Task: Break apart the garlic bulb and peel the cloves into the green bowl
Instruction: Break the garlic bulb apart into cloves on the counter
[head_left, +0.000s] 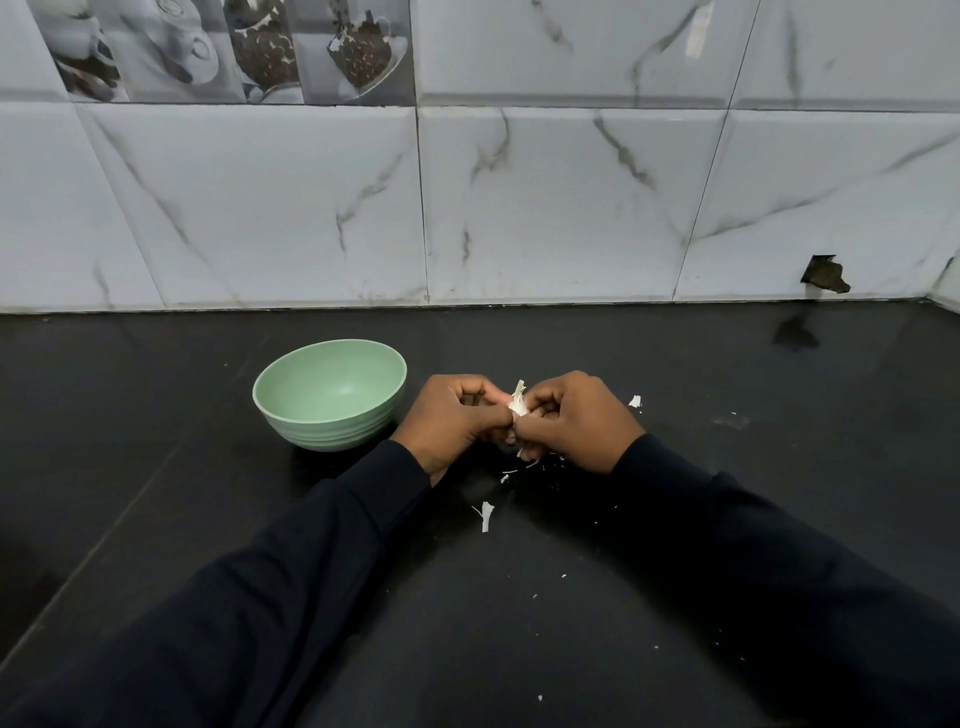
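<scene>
Left fingers (485, 402), right fingers (543, 408) (curled), pinching garlic (518, 402)

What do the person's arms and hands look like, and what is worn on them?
The left sleeve and right sleeve are long, plain and very dark, navy or black, reaching the wrists, with no markings visible. The left hand and right hand are bare: no gloves, rings or watch can be seen.

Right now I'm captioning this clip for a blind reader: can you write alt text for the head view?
A person's left hand and right hand pinch a piece of garlic between them over a black counter littered with white skin scraps. A green bowl with nothing visible in it stands just left of the hands, before a marble-tiled wall.
</scene>
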